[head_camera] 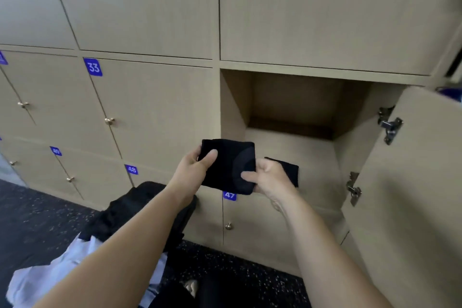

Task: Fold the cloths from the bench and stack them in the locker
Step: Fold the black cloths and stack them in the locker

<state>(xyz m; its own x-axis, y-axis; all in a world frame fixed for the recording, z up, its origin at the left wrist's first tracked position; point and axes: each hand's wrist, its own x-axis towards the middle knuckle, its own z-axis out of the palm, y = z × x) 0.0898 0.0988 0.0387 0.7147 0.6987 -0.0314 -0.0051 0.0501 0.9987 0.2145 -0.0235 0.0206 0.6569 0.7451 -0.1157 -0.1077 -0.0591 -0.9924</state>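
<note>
Person holds a folded black cloth w/ both hands just in front of the open locker. Left hand pinches its left edge, thumb on top; right hand grips the near-right corner, fingers curled round it. Another folded black cloth already lies on the locker floor, near the front, partly hidden behind the right hand. Best approach, prob.: keep the fold flat, slide it in level, set it square on top of the lying one, then let go w/ both hands together. More cloths wait at lower left.

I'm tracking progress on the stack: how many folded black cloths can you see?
2: one folded black cloth held in both hands before the open locker, another cloth on its floor, partly hidden behind the right hand.
</note>
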